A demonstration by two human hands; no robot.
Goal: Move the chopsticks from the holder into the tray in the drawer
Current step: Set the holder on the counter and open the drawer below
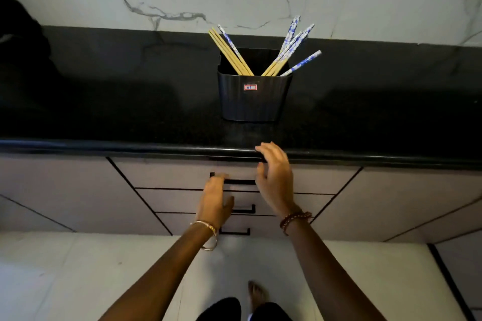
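I see left hand (214, 200) fingers on top drawer handle (240, 181), grip unclear; right hand (275, 177) spread, empty; chopsticks (263, 52) in holder (254, 99) at 12 o'clock.

Left hand (214, 197) on top drawer handle (240, 181); right hand (273, 177) spread nearby. Chopsticks (242, 56) upright in black holder (254, 98) on far counter (104, 112).

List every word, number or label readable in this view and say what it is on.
One text only: a small red-bordered sticker on the front of the black chopstick holder. It carries a short handwritten mark, perhaps "61", too small and blurred to read with certainty.
Nothing else bears writing; the chopsticks show only a blue pattern.
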